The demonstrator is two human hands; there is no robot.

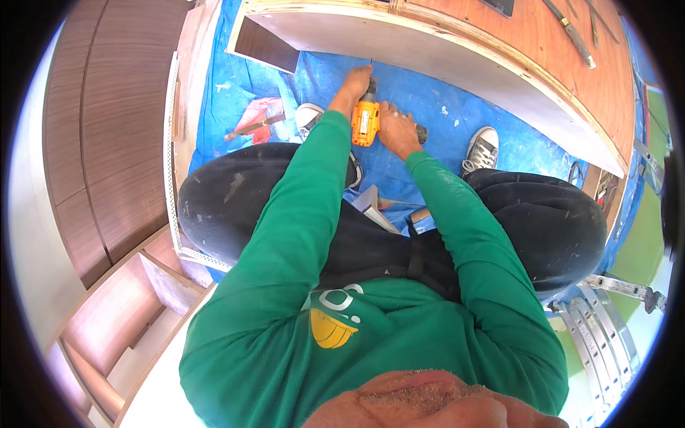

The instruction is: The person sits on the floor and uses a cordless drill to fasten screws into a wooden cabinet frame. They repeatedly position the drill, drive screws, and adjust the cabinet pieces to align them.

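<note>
A yellow-and-black cordless drill (pixel 366 123) is between my hands, above the blue sheet (pixel 435 107) and beneath the edge of a wooden cabinet. My right hand (pixel 398 130) is wrapped round its handle, and the dark battery end shows past my wrist. At the drill's dark front end, my left hand (pixel 357 81) is closed, fingers together near the chuck. A thin dark tip shows just beyond those fingers, too small to make out.
The plywood-edged cabinet (pixel 457 43) spans the far side, with a long-handled tool (pixel 571 32) on top. A flat strip (pixel 253 127) lies on a red scrap at left. Shelving (pixel 107 321) stands at lower left, a folded metal ladder (pixel 599 335) at right.
</note>
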